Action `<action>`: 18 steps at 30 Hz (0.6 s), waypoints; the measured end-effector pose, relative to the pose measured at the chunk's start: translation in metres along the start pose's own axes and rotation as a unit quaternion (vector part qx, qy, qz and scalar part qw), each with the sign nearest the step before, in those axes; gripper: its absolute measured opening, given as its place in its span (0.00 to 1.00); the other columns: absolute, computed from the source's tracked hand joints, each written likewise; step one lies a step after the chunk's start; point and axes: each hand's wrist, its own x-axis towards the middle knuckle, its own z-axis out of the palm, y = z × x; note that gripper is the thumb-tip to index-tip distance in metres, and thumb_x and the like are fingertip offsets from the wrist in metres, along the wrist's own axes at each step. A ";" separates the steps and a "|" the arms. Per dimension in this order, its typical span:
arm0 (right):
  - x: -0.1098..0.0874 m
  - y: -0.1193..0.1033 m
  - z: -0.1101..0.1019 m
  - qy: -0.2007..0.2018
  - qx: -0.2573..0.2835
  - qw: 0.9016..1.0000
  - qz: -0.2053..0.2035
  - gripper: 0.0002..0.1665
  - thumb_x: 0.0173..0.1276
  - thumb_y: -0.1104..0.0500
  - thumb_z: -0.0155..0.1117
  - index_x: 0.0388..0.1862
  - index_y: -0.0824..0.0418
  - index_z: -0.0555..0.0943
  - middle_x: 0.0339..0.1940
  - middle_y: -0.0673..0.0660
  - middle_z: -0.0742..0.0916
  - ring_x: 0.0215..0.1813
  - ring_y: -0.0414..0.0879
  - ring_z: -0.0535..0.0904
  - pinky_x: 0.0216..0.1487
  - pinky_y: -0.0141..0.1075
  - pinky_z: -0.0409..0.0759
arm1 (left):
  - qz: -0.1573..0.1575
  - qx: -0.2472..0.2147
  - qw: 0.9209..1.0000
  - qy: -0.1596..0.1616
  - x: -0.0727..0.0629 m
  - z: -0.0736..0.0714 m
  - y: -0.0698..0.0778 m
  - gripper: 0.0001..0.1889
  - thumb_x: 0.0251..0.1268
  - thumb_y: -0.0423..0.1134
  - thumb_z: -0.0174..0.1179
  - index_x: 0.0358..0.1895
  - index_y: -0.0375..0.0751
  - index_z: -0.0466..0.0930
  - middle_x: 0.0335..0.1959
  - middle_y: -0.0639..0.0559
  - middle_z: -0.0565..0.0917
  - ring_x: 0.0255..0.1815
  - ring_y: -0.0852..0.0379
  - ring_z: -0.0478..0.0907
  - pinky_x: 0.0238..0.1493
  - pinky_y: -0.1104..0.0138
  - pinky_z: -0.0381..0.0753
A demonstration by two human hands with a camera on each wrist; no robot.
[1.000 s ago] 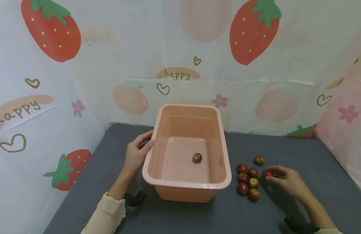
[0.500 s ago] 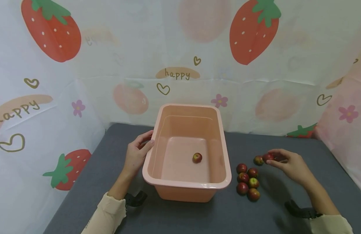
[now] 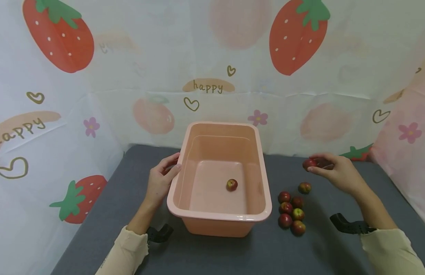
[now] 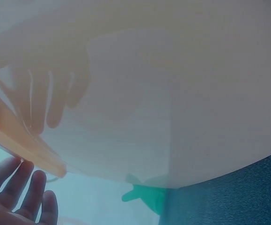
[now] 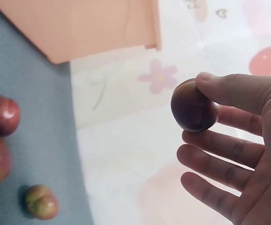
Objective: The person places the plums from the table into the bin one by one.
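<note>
The right hand point(image 3: 341, 173) pinches a red fruit point(image 3: 308, 164) between thumb and fingers, above the surface point(image 3: 260, 256) near its far edge; the left hand point(image 3: 160, 178) rests loosely extended fingers against the pink basin's left rim point(image 3: 177, 179).

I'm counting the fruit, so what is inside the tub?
Inside the tub, one fruit shows, lying on the bottom right of the middle. The near rim covers the inner face below it, so anything small against that side cannot be seen.
</note>
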 end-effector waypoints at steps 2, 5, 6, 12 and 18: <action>0.005 -0.004 -0.002 0.004 0.001 1.000 -0.012 0.26 0.68 0.51 0.66 0.59 0.65 0.78 0.46 0.64 0.87 0.40 0.23 0.76 0.40 0.23 0.78 | 0.000 0.000 1.000 0.001 0.000 0.000 0.000 0.22 0.67 0.33 0.60 0.64 0.35 0.75 0.58 0.36 0.79 0.45 0.69 0.82 0.43 0.76 0.84; 0.012 -0.010 -0.005 0.001 0.000 1.000 -0.016 0.26 0.68 0.51 0.66 0.58 0.64 0.78 0.45 0.64 0.87 0.41 0.27 0.78 0.39 0.22 0.77 | 0.000 -0.002 1.000 0.000 0.000 0.000 0.000 0.22 0.67 0.33 0.59 0.64 0.35 0.75 0.58 0.36 0.79 0.45 0.70 0.82 0.43 0.75 0.84; 0.014 -0.012 -0.006 -0.002 -0.001 1.000 -0.016 0.26 0.68 0.50 0.65 0.58 0.64 0.78 0.45 0.64 0.87 0.42 0.32 0.80 0.39 0.22 0.77 | 0.000 -0.003 1.000 -0.001 0.000 0.000 0.000 0.22 0.68 0.33 0.59 0.64 0.35 0.75 0.58 0.35 0.79 0.45 0.70 0.82 0.43 0.75 0.84; 0.026 -0.024 -0.009 -0.010 -0.004 1.000 -0.019 0.26 0.68 0.51 0.66 0.59 0.65 0.78 0.46 0.65 0.87 0.47 0.58 0.83 0.40 0.22 0.76 | 0.004 -0.002 1.000 -0.002 0.001 0.001 0.000 0.22 0.67 0.33 0.60 0.64 0.35 0.75 0.58 0.36 0.78 0.46 0.72 0.81 0.44 0.76 0.83; 0.039 -0.033 -0.011 -0.008 -0.008 1.000 -0.030 0.25 0.66 0.52 0.68 0.57 0.65 0.80 0.44 0.63 0.87 0.46 0.55 0.83 0.41 0.25 0.77 | 0.004 -0.001 1.000 -0.002 0.000 0.000 -0.001 0.22 0.67 0.34 0.60 0.64 0.35 0.75 0.58 0.36 0.78 0.46 0.71 0.81 0.44 0.76 0.83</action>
